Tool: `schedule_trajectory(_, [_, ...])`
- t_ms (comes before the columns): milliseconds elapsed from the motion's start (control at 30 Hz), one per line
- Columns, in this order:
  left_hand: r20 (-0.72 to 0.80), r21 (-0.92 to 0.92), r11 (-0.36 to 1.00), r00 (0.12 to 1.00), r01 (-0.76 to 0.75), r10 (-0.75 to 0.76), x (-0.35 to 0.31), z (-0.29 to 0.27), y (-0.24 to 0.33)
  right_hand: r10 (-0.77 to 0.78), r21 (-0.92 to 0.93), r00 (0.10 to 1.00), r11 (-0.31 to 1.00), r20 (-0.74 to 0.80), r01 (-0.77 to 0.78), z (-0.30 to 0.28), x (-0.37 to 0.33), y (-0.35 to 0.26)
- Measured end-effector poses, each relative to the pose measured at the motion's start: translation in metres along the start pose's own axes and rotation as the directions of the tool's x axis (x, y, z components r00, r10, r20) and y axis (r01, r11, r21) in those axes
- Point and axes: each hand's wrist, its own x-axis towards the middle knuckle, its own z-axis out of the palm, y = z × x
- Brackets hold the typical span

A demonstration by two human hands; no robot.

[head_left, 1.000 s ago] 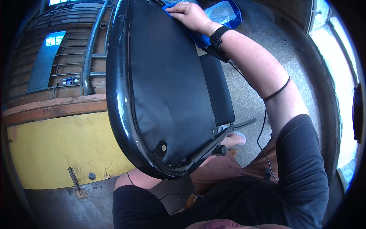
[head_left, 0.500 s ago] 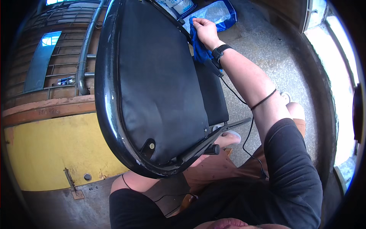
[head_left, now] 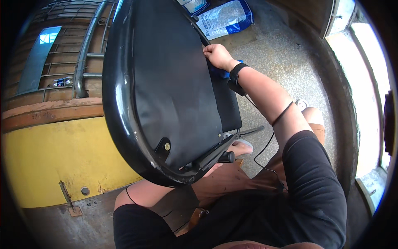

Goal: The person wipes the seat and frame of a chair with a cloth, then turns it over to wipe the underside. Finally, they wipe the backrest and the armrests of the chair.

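A black chair (head_left: pixel 170 83) lies tilted in front of the person, its rounded edge nearest the body. The right hand (head_left: pixel 217 56) is at the chair's right edge, fingers closed on a blue cloth (head_left: pixel 226 75). The left hand (head_left: pixel 212 169) is mostly hidden under the near edge; its grip cannot be told. Beyond, a blue-and-white bag (head_left: pixel 226 20) lies on the floor (head_left: pixel 286 68).

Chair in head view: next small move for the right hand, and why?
Probably draw the right hand and blue cloth slightly down the right edge of the black chair: the curled fingers sit at that edge, the cloth shows beneath them, and the edge runs on below toward a small bolt.
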Motion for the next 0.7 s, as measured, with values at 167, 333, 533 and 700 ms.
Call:
schedule_trajectory(167, [-0.111,0.431,0.843,0.908,-0.323,0.404,0.011,0.003,-0.005,0.342,0.868,0.94,0.46,0.021,-0.186,-0.015,-0.027,-0.004])
schedule_trajectory(333, [-0.163,0.7,0.608,0.745,-0.374,0.646,0.0,0.002,0.005,0.217,0.831,0.913,0.381,0.347,-0.406,-0.047,-0.101,-0.066])
schedule_trajectory(533, [-0.189,0.701,0.62,0.747,-0.352,0.638,0.0,0.004,0.002,0.127,0.782,0.982,0.594,0.14,-0.188,-0.053,-0.19,-0.112])
schedule_trajectory(700, [-0.246,0.713,0.622,0.715,-0.324,0.654,-0.008,0.01,-0.014,0.197,0.714,0.941,0.614,0.275,-0.337,-0.032,-0.258,-0.129])
